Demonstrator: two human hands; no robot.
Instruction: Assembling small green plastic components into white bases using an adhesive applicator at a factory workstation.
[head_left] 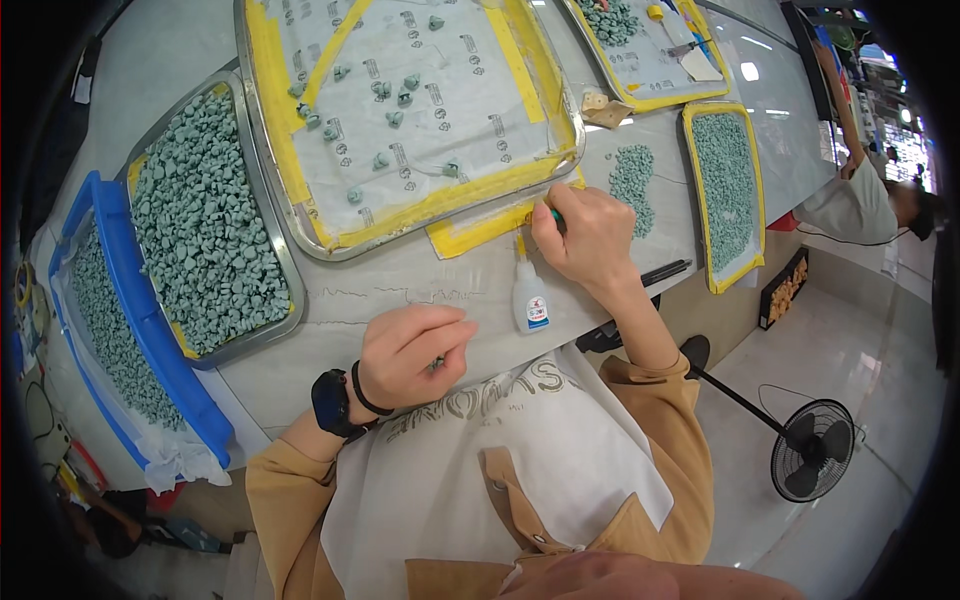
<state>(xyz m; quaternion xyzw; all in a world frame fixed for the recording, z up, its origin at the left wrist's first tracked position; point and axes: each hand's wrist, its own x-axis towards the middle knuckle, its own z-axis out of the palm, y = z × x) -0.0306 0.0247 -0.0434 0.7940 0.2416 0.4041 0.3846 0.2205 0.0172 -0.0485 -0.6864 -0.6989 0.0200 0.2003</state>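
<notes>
My left hand (412,352), with a black watch and band at the wrist, is closed loosely above the table's near edge. A small grey-green piece (437,363) shows between its curled fingers. My right hand (592,235) is closed in a pinch over a strip of yellow tape (480,231) on the table. Something small and green (556,216) shows at its thumb and fingertips; its exact kind is partly hidden. Between the hands lies a small white squeeze bottle (532,298) with a narrow nozzle pointing away from me. Loose green pieces (632,185) lie in a patch right of my right hand.
Ahead is a large paper-lined metal tray (440,120) with scattered green pieces. Full trays of green pieces (205,220) stand left, beside a blue bin (150,300); a smaller yellow-edged tray (725,190) is right. A black fan (812,450) stands on the floor; another person (860,205) is far right.
</notes>
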